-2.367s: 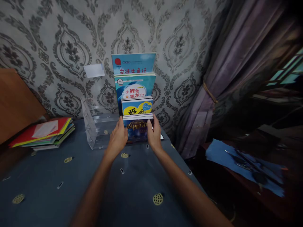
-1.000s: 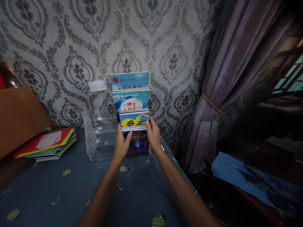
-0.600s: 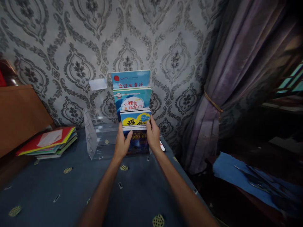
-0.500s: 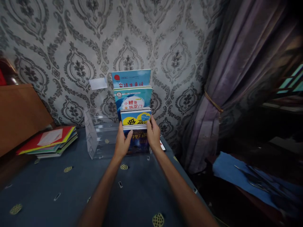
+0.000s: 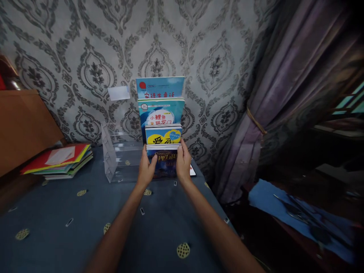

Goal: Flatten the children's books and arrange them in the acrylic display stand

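Note:
A clear tiered acrylic rack [image 5: 113,155] stands on the blue table [image 5: 57,227] against the patterned wall. Its right side holds several books stepped one above another. The front one is a dark blue book [image 5: 165,161]. My left hand [image 5: 145,170] grips its left edge and my right hand [image 5: 183,163] grips its right edge, fingers closed on it. Behind it rise a yellow-and-blue book [image 5: 163,134], a light blue book [image 5: 160,112] and a blue book [image 5: 159,87] with red characters.
A stack of coloured books and folders [image 5: 58,161] lies at the left of the table. A wooden board [image 5: 25,125] leans at the far left. A purple tied curtain [image 5: 270,106] hangs on the right, with a blue cloth [image 5: 287,208] below it. The table's right edge runs near my right arm.
Both hands have stayed on the sides of the dark front book in the rack, sliding slightly up along its edges. The view has shifted a little.

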Motion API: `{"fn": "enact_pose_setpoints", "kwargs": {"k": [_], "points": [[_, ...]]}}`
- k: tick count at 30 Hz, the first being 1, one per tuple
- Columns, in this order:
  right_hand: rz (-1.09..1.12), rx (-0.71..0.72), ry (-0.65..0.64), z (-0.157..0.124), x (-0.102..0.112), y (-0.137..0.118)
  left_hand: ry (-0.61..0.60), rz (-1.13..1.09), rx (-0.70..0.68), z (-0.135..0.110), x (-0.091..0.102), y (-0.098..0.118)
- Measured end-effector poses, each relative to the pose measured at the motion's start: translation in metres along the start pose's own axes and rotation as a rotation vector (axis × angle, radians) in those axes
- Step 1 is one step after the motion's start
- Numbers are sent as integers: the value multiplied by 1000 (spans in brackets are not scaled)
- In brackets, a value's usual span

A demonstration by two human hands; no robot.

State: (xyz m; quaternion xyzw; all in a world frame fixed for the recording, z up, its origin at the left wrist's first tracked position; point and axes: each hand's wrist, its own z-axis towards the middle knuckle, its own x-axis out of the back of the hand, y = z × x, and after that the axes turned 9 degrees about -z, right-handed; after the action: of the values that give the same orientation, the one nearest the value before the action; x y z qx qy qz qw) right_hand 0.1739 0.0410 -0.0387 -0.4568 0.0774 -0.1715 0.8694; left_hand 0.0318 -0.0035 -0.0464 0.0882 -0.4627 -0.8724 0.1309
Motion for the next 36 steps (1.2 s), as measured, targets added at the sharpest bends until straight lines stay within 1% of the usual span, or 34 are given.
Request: {"fn": "enact_pose_setpoints", "kwargs": {"k": [7, 16, 29, 36], "points": [[19, -35, 29, 0, -3, -5, -32, 16, -8, 3, 1, 4], [53, -10, 32, 1, -5, -5, -32, 25, 3, 2, 1, 4], [45, -20, 68, 4, -5, -4, -46, 8, -26, 4, 1, 4], [53, -33, 59, 4, -5, -3, -59, -13, -20, 4, 1, 6]]}}
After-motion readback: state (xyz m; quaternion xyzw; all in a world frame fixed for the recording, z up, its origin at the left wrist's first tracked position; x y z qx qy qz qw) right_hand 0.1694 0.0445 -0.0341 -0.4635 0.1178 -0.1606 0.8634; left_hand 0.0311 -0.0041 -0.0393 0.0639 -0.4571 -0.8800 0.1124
